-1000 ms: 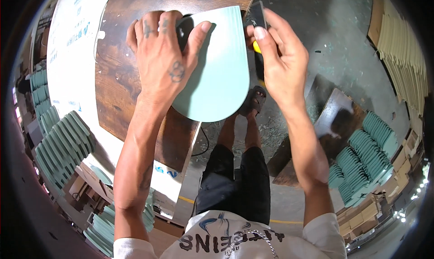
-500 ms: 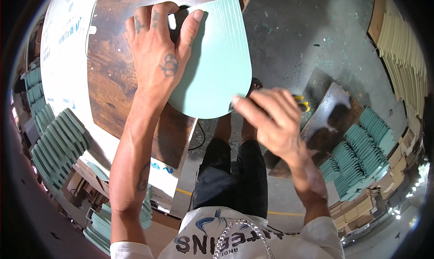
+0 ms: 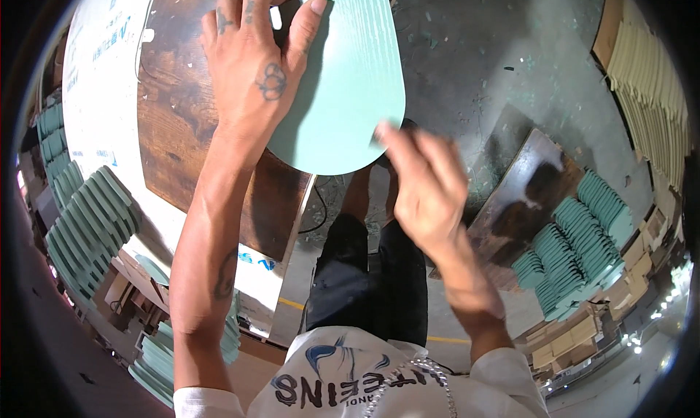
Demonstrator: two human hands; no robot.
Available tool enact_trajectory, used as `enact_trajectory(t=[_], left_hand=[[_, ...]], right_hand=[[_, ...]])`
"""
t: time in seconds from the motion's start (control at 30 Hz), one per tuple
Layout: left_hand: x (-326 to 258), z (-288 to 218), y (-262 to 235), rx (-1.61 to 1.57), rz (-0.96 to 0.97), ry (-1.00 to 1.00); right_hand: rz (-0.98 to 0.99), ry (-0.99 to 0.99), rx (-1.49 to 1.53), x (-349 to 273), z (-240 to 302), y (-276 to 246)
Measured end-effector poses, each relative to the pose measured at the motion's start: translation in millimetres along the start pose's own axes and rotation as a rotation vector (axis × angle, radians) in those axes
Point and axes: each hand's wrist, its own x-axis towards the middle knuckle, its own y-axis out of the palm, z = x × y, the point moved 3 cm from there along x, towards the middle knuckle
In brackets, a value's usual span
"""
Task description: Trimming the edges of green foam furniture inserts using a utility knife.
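A light green panel (image 3: 346,75) with a rounded near edge lies on the dark wooden tabletop (image 3: 175,119), its right and near parts jutting past the table. My left hand (image 3: 255,61) presses on its left side, thumb laid on the surface and fingers bent; some fingertips are out of sight. At the panel's near right curve is my right hand (image 3: 426,181), closed, thumb and fingers pinched together. Something small and dark shows at its tips, too blurred to make out. The hand is smeared by motion.
Stacked green panels (image 3: 91,228) stand at the left, and more green stacks (image 3: 580,243) at the right beside a wooden board (image 3: 518,199). Cream pieces (image 3: 645,90) are piled far right. Green scraps litter the grey floor (image 3: 467,53). White printed sheeting (image 3: 102,97) lies beside the wood.
My right hand has moved up and slightly left along the panel's rounded edge. My left hand keeps its place on the panel. The whole view has shifted slightly.
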Motion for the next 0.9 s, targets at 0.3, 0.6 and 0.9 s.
enact_trajectory(t=[0.3,0.6,0.9], left_hand=[[-22.0,-0.7,-17.1,0.209,0.226,-0.344],[-7.1,-7.0,5.8,-0.068,0.019,0.107],[-9.1,-4.2,3.8,-0.057,0.041,0.074]], right_hand=[[-0.213,0.438,0.629,20.1,-17.1,5.9],[0.036,-0.059,0.204,117.1,-69.4,-18.7],[0.006,-0.127,-0.032,75.8,-51.5,-16.6]])
